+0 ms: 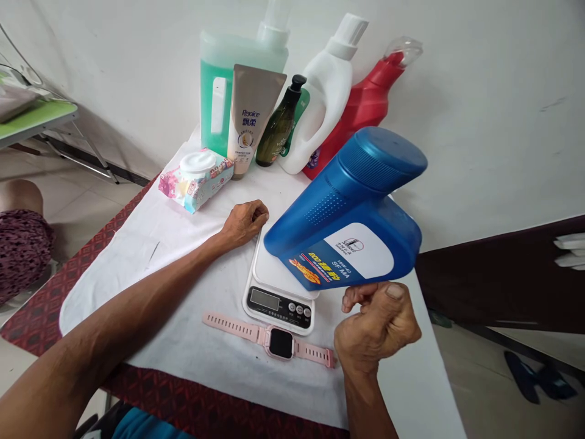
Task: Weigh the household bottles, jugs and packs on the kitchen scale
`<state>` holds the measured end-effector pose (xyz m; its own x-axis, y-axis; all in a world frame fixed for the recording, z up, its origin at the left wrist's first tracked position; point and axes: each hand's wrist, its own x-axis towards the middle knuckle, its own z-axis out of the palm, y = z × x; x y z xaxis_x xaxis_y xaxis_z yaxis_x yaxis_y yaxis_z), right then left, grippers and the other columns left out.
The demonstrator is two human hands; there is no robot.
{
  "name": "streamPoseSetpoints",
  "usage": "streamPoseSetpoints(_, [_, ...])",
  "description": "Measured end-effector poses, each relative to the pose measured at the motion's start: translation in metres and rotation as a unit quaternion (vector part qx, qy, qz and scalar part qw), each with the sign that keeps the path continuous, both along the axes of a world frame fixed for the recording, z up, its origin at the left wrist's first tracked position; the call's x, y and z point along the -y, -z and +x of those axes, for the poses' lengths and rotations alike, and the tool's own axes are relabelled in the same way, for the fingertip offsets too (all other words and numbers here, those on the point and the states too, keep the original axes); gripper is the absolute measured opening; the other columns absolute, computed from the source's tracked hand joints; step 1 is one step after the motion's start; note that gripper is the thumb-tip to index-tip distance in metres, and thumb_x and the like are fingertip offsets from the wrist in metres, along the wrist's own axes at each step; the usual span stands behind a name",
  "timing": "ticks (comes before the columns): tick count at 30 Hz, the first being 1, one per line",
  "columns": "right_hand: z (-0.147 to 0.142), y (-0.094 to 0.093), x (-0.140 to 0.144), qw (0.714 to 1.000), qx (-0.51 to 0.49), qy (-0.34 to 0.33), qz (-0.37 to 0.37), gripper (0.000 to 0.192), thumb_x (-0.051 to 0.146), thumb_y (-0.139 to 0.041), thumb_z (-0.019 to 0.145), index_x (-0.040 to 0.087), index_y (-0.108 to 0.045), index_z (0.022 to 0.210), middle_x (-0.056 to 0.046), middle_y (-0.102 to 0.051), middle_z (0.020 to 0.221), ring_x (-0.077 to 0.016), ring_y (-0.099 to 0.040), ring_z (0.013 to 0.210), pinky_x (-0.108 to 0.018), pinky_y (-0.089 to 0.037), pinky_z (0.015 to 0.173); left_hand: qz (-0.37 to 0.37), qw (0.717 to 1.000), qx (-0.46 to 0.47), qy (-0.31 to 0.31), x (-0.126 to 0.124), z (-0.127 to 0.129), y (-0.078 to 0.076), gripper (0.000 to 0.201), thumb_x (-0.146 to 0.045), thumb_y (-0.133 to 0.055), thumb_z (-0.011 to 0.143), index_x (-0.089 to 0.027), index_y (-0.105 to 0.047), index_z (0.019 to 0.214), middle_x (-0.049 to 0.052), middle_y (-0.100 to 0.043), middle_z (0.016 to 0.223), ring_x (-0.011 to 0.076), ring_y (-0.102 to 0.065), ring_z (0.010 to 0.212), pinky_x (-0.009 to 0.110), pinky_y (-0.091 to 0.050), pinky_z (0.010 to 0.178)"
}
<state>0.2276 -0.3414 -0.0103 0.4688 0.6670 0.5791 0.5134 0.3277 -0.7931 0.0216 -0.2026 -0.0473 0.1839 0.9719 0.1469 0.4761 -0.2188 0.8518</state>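
A blue engine oil bottle (320,219) with a ridged blue cap stands over the plate of a white digital scale (278,286); the bottle hides much of the plate. No figures can be made out on the scale's display. My left hand (247,221) rests on the white cloth at the scale's far left side, fingers curled in and holding nothing visible. Just below the bottle's lower right edge is my right hand (379,323), its fingers folded with nothing seen in them; whether it touches the bottle I cannot tell. A pink smartwatch (280,342) lies stretched out in front of the scale.
Along the wall stand a green liquid jug (210,91), a Rejoice tube (253,116), a dark pump bottle (277,131), a white handled bottle (329,79) and a red bottle (370,97). A wipes pack (196,180) lies left. Another person's knee (21,198) shows at far left.
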Motion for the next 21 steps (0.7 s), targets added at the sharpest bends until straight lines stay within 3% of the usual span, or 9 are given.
streamPoseSetpoints(9, [0.0004,-0.0039,0.0025,1.0,0.016,0.0,-0.02,0.048,0.039,-0.051,0.107,0.023,-0.048,0.062,0.005,-0.048,0.051,-0.0125,-0.047,0.047,-0.029,-0.038,0.052,-0.003,1.0,0.002,0.001,0.0008,-0.0004,-0.0014,0.013,-0.02,-0.056,0.091,-0.017,-0.07,0.091,0.001,-0.072,0.076,0.0153,-0.064,0.07,0.026,-0.049,0.071])
streamPoseSetpoints(14, [-0.0001,-0.0028,0.0028,0.996,0.018,-0.032,-0.083,0.047,0.035,-0.054,0.105,0.022,-0.047,0.06,0.006,-0.047,0.051,-0.0103,-0.046,0.045,-0.026,-0.037,0.049,-0.002,1.0,0.004,0.001,0.0,-0.0001,-0.0009,0.013,-0.019,-0.057,0.091,-0.017,-0.069,0.09,0.001,-0.071,0.074,0.0155,-0.063,0.07,0.027,-0.049,0.071])
streamPoseSetpoints(21, [-0.0005,-0.0014,0.0031,0.997,0.038,-0.016,-0.058,0.046,0.031,-0.053,0.105,0.021,-0.048,0.06,0.006,-0.049,0.051,-0.0086,-0.046,0.045,-0.023,-0.037,0.05,-0.001,1.0,0.009,0.002,-0.0001,0.0003,0.0006,0.012,-0.019,-0.057,0.091,-0.017,-0.068,0.089,0.001,-0.07,0.073,0.0155,-0.062,0.067,0.028,-0.048,0.07])
